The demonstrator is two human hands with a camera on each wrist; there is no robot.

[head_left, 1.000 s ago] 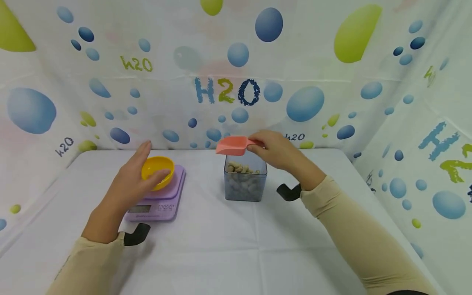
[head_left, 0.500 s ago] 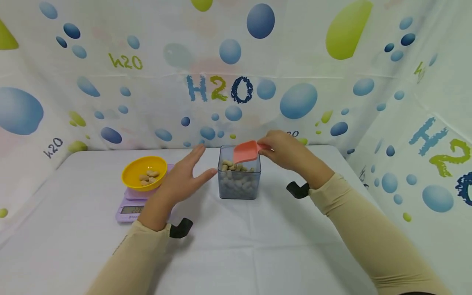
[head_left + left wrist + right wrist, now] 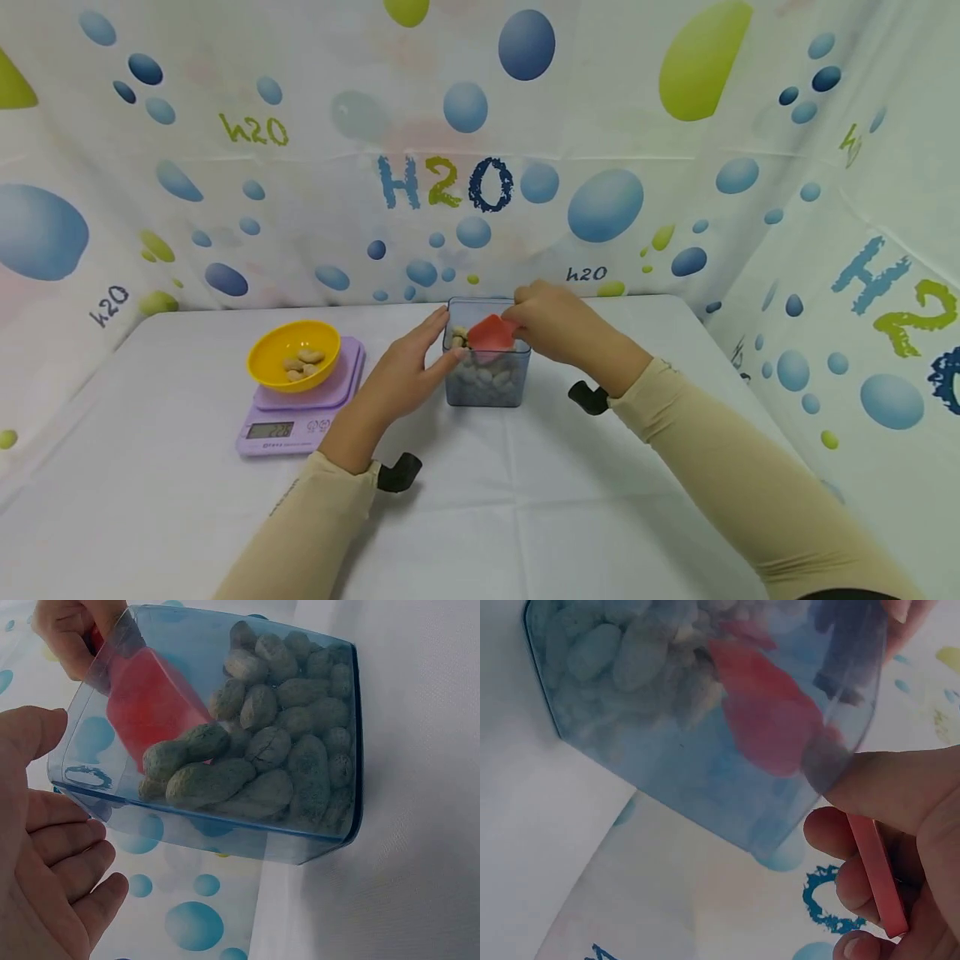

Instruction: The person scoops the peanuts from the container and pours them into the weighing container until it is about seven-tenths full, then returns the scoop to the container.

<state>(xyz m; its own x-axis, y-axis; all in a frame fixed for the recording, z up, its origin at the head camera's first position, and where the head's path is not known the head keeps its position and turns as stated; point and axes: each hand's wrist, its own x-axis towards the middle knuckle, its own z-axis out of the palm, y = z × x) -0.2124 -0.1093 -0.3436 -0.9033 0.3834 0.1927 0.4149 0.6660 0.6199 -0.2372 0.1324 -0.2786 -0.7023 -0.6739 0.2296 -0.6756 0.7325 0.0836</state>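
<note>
A clear bluish square container (image 3: pixel 483 392) of unshelled peanuts (image 3: pixel 262 742) stands on the table. In the head view my right hand (image 3: pixel 558 329) is at its right rim, gripping the handle of a coral-red scoop (image 3: pixel 491 333). The scoop's blade dips inside, against the peanuts; the right wrist view shows the fingers curled round the handle (image 3: pixel 877 877). My left hand (image 3: pixel 405 367) is at the container's left side, fingers extended, thumb near the front rim. In the left wrist view, those fingers (image 3: pixel 82 847) lie beside the container wall, loosely spread.
On the left, a yellow bowl (image 3: pixel 258 358) with several peanuts sits on a purple kitchen scale (image 3: pixel 322 421) with a lit display. A white cloth covers the table (image 3: pixel 465 533). A patterned curtain (image 3: pixel 315 217) hangs behind and at both sides.
My left hand has moved right, from beside the yellow bowl to the container. My right hand has lowered the scoop from above the container into it.
</note>
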